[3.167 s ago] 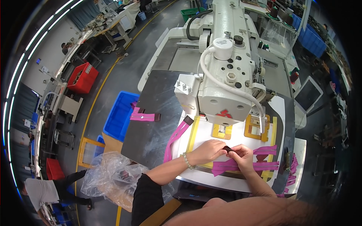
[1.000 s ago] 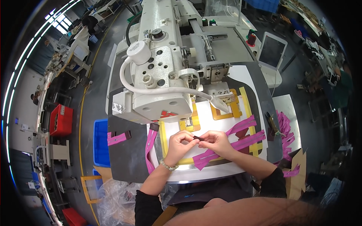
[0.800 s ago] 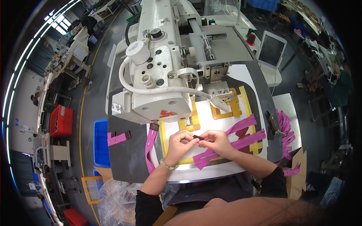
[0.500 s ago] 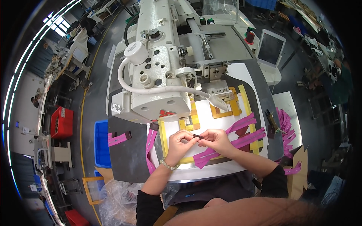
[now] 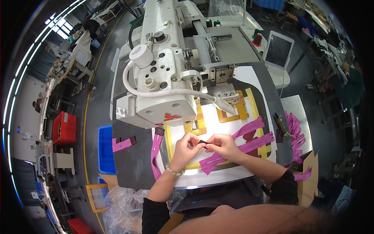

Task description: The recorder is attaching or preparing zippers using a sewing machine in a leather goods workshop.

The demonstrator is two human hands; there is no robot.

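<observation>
My left hand (image 5: 186, 150) and my right hand (image 5: 223, 146) pinch a small dark brown piece (image 5: 202, 142) between them, fingertips close together above the white work surface (image 5: 214, 174). Below my right hand lie magenta zipper strips (image 5: 210, 163), with a reddish-brown piece (image 5: 250, 136) among them. To my left another magenta zipper (image 5: 155, 155) with a dark end hangs across the sheet's edge. The white sewing machine head (image 5: 163, 109) stands just beyond my hands, beside yellow clamp frames (image 5: 244, 113).
A short magenta zipper (image 5: 121, 144) lies at the left of the dark plate. A blue bin (image 5: 105, 148) and plastic bag (image 5: 122, 208) are at lower left; a magenta strip pile (image 5: 296, 136), small scissor-like tool (image 5: 280, 126) and screen (image 5: 279, 52) at right.
Since 3.2 seconds ago the view has shifted, with the machine and hands now further left in the picture. Lately my fingers have shifted slightly on the small brown piece, still holding it.
</observation>
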